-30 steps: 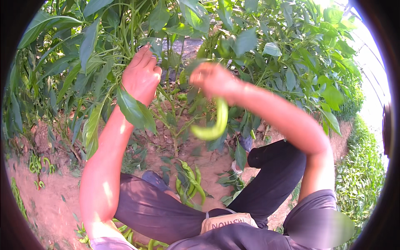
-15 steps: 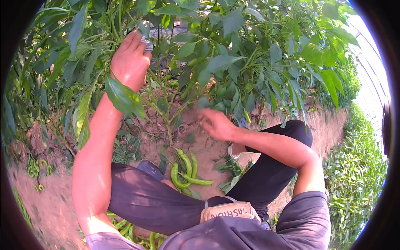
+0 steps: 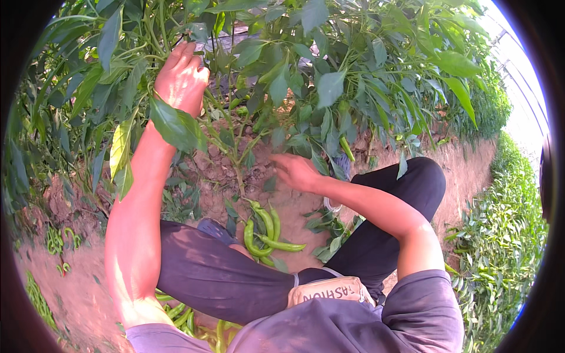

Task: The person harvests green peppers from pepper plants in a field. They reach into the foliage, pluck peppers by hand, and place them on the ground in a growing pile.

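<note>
Up among the stems of a pepper plant [image 3: 240, 176], my left hand [image 3: 181, 79] is raised with its fingers curled together; leaves hide what the fingertips grip. My right hand [image 3: 296, 172] is low beside the plant's main stem, fingers stretched to the left and holding nothing. Below it, several long green peppers [image 3: 266, 226] lie in a small heap on the soil between my legs. One green pepper [image 3: 346, 149] hangs under the leaves to the right of my right hand.
More green peppers [image 3: 182, 317] lie by my left thigh, and others [image 3: 38, 303] at the far left. Picked leaves [image 3: 332, 235] litter the ground near my right foot. A tan waist pouch [image 3: 329, 290] rests on my lap. Dense pepper foliage [image 3: 376, 70] fills the upper view.
My right hand has moved slightly left and slowed, its fingers now extended. Leaves of the right-hand foliage have shifted. My left hand stays in nearly the same place.
</note>
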Demonstrator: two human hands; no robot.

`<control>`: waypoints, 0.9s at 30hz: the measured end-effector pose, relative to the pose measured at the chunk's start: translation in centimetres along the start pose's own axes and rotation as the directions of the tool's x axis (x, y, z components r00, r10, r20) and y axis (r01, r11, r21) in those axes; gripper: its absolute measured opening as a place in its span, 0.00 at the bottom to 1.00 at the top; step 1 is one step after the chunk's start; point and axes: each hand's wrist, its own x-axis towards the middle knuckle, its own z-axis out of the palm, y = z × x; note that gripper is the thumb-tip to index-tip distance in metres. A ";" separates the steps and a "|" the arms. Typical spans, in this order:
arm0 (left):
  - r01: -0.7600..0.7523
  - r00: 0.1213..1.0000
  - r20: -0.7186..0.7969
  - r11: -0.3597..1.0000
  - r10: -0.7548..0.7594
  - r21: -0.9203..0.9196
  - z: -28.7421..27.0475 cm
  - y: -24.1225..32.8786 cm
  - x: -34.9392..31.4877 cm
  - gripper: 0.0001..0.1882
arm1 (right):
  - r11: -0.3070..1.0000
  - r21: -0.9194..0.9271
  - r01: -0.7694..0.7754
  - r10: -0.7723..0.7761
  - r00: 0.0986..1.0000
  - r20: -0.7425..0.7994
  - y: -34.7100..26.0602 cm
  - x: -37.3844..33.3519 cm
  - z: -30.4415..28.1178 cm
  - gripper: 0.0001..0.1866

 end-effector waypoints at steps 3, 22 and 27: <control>-0.010 1.000 0.018 1.000 0.010 -0.013 -0.3 -0.1 0.1 0.09 | 0.686 0.556 -0.469 0.555 0.832 0.017 1.2 2.2 1.2 0.25; 0.003 0.998 0.056 1.000 -0.002 -0.021 -0.3 0.1 0.2 0.09 | 0.797 -0.604 0.024 -0.029 1.000 0.001 1.8 6.7 11.4 0.10; 0.013 1.000 0.007 0.998 -0.012 -0.063 0.0 -0.2 -0.3 0.09 | 0.890 -0.301 0.343 -0.121 0.814 0.569 4.3 -0.9 10.2 0.16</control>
